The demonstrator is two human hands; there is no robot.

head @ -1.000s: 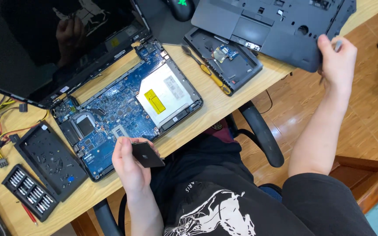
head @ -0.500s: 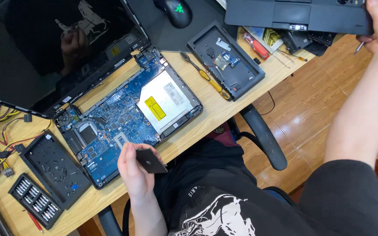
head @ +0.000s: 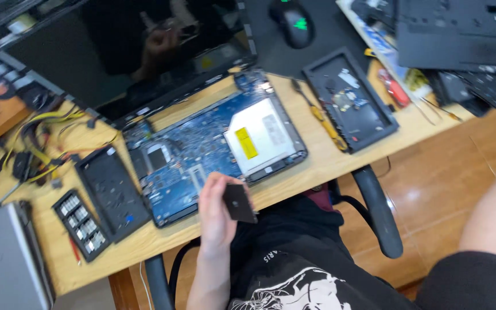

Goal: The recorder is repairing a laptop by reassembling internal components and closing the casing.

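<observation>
Gone from view is the right hand, its state unknowable, while the left hand (head: 216, 215) pinches 1 small black panel (head: 239, 202), seemingly light and stiff, by its edge at the surface's (head: 317, 166) near edge.

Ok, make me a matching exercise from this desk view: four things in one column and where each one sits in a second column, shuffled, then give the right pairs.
Things:
1. small black flat part
2. silver optical drive
3. computer mouse
4. screwdriver bit case

Places:
A. at the far edge of the desk, past the circuit board
B. in the fingers of the left hand
C. set in the blue circuit board
D. near the desk's front edge, left of the board

Pairs: 1-B, 2-C, 3-A, 4-D
</observation>
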